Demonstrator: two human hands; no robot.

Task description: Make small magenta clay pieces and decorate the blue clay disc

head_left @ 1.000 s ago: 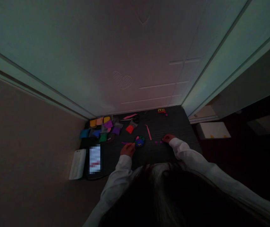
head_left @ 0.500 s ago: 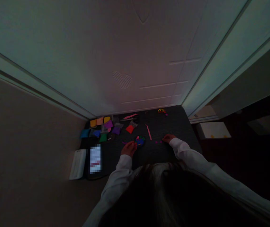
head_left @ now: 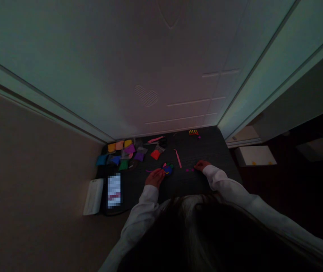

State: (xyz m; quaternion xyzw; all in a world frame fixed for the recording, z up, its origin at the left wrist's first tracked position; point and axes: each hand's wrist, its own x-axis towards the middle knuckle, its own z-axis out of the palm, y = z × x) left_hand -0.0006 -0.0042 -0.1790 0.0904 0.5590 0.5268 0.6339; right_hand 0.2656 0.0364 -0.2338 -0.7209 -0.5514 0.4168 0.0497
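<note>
Head view: the left hand (head_left: 154, 178) sits just beside a multicoloured clay piece (head_left: 167, 169) on the dark counter (head_left: 206, 149). The right hand (head_left: 202, 165) rests near small magenta bits (head_left: 189, 170), with pink tweezers (head_left: 177, 158) beyond them. Dim light hides whether either hand's fingers are spread or pinching.

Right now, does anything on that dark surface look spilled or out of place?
Yes: a few small magenta bits lie loose on the dark surface, just left of the right hand. They sit apart from the coloured packets, so they look stray.
</note>
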